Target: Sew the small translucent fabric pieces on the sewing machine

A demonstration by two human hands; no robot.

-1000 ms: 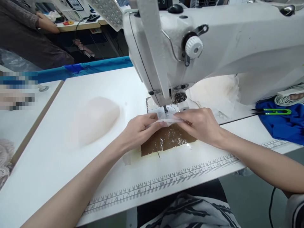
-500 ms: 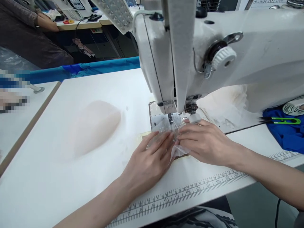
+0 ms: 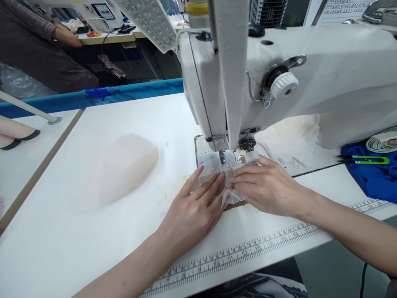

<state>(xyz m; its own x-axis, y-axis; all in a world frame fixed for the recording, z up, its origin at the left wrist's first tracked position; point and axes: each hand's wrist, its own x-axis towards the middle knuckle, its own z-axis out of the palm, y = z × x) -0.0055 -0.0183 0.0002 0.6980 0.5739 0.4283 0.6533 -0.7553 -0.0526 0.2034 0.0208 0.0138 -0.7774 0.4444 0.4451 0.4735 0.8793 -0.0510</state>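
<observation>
A small piece of sheer whitish fabric lies on the needle plate, partly under the presser foot of a white sewing machine. My left hand rests flat on the fabric's left side, thumb and fingers stretched towards the foot. On the other side, my right hand has its fingers together, pressed on the fabric with the edge gathered at their tips. Both hands are close to the needle, and they cover part of the cloth.
A pale sheer cloth piece lies flat on the white table. More sheer fabric is behind the machine's needle area. Green thread snips rest on blue cloth at right. A ruler strip edges the table. Another person's arm shows far left.
The view has tilted slightly, so the machine sits a little lower and further left. Both hands stay almost in place on the fabric; my left fingers have shifted slightly.
</observation>
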